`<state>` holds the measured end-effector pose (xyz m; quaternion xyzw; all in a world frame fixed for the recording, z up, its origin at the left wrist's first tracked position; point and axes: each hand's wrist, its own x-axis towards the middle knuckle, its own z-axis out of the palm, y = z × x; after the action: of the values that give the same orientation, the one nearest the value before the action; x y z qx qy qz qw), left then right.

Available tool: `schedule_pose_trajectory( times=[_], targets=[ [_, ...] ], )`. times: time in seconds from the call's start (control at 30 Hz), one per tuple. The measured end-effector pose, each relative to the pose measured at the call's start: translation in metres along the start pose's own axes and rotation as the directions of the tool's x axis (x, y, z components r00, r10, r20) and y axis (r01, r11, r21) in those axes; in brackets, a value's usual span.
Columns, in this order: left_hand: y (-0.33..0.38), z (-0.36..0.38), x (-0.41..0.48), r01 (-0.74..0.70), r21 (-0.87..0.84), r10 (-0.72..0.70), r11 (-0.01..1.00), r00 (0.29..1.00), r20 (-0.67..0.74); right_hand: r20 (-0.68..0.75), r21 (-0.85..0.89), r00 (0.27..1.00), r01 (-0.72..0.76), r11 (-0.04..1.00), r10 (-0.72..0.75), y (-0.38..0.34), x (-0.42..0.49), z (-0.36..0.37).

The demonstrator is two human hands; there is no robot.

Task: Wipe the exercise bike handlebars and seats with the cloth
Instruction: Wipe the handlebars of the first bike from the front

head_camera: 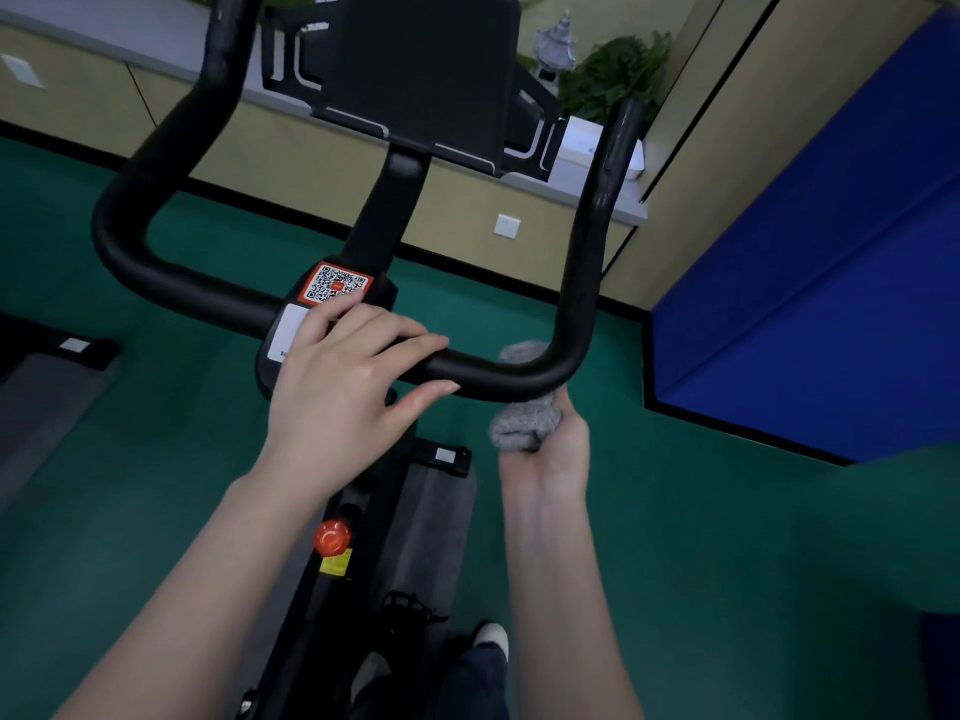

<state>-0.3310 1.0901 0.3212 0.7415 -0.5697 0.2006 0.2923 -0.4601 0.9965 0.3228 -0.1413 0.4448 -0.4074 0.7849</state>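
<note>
The black handlebar [171,283] of the exercise bike forms a wide U across the view, with a black console [423,65] above its stem. My left hand [343,387] rests over the middle of the crossbar with straight fingers, just below a red QR sticker [336,284]. My right hand [545,449] grips a grey cloth [524,423] from below, wrapped around the bar at its right bend; part of the cloth shows above the bar. The seat is not in view.
A red knob [331,536] sits on the bike frame below. Green floor [727,537] surrounds the bike. A blue padded panel [831,278] stands at right, a beige cabinet with plants [618,75] behind, and another machine's base [57,350] at left.
</note>
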Motion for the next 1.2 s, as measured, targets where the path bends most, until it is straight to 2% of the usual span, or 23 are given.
schedule_pose_trajectory(
  times=[0.1,0.17,0.23,0.43,0.63,0.8,0.9,0.97,1.03,1.1,1.17,1.2],
  targets=[
    [0.0,-0.001,0.0,0.003,0.007,-0.003,1.0,1.0,0.002,0.116,-0.023,0.984,-0.13,0.991,0.132,0.007,-0.006,-0.006],
    [0.0,-0.001,0.0,0.001,0.007,-0.001,1.0,1.0,0.009,0.136,-0.004,0.978,-0.162,0.987,0.161,0.002,-0.004,-0.009],
    [0.0,-0.001,0.0,0.001,0.008,-0.001,1.0,1.0,0.017,0.115,-0.02,0.985,-0.124,0.992,0.126,-0.005,0.001,-0.008],
    [0.0,-0.004,0.001,0.011,-0.005,-0.01,1.0,0.999,0.041,0.144,-0.211,0.988,-0.02,0.977,0.052,0.001,-0.004,-0.016],
    [0.011,-0.008,0.005,0.052,-0.014,-0.051,0.999,0.998,0.046,-0.013,-0.138,0.987,0.159,0.977,-0.163,-0.013,0.0,-0.013],
    [0.044,0.004,0.018,0.031,-0.066,-0.027,0.997,0.997,0.068,-0.063,-0.163,0.982,0.165,0.973,-0.177,-0.007,-0.007,-0.016],
    [0.055,0.014,0.018,0.087,-0.126,-0.072,0.988,0.991,0.116,-0.127,-0.18,0.92,0.347,0.921,-0.371,-0.015,-0.002,-0.023],
    [0.056,0.017,0.016,0.126,-0.123,-0.108,0.984,0.984,0.141,-0.051,-0.314,0.808,0.544,0.778,-0.586,-0.023,0.0,-0.021],
    [0.056,0.018,0.016,0.144,-0.116,-0.127,0.983,0.981,0.146,0.191,-0.48,0.651,0.715,0.508,-0.735,-0.031,0.001,-0.018],
    [0.057,0.018,0.017,0.174,-0.128,-0.154,0.976,0.977,0.149,0.469,-0.538,0.49,0.818,0.202,-0.735,-0.041,0.004,-0.013],
    [0.058,0.018,0.017,0.188,-0.138,-0.167,0.973,0.975,0.149,0.707,-0.498,0.344,0.863,-0.089,-0.617,-0.056,0.01,-0.008],
    [0.058,0.018,0.017,0.188,-0.141,-0.168,0.972,0.975,0.147,0.791,-0.467,0.306,0.861,-0.2,-0.529,-0.066,0.013,-0.005]
  ],
)
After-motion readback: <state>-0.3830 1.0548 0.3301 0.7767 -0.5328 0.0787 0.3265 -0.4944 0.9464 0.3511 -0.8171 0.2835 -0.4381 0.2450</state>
